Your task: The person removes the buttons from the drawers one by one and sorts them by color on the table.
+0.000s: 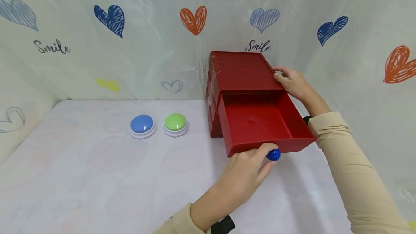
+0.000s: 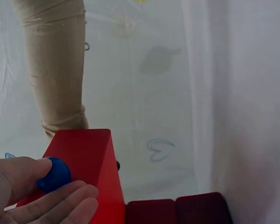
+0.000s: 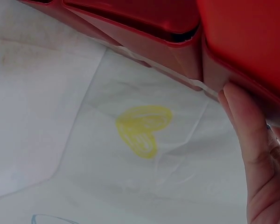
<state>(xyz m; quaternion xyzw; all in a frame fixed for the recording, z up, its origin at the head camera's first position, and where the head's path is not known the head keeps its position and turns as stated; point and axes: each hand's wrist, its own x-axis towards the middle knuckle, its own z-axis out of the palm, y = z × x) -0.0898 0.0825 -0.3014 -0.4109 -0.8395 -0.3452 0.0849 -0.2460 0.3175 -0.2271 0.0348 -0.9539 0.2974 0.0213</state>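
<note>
A red drawer cabinet [image 1: 243, 69] stands toward the back, right of centre, with its top drawer [image 1: 260, 116] pulled out toward me and the drawer's red floor showing. My left hand [image 1: 242, 176] pinches the round blue knob [image 1: 274, 155] on the drawer front between thumb and fingers. In the left wrist view the blue knob [image 2: 56, 176] sits at the thumb tip, with the other fingers stretched out below it. My right hand [image 1: 294, 82] grips the upper right edge of the cabinet, thumb at the top. The right wrist view has that hand [image 3: 259, 154] against the red side wall.
Left of the cabinet, a blue push button [image 1: 142, 123] and a green push button [image 1: 175, 122] on white bases stand on the white-covered table [image 1: 97, 176]. A pale sheet with printed hearts [image 1: 112, 21] hangs behind. Lower drawers [image 2: 203, 210] show in the left wrist view.
</note>
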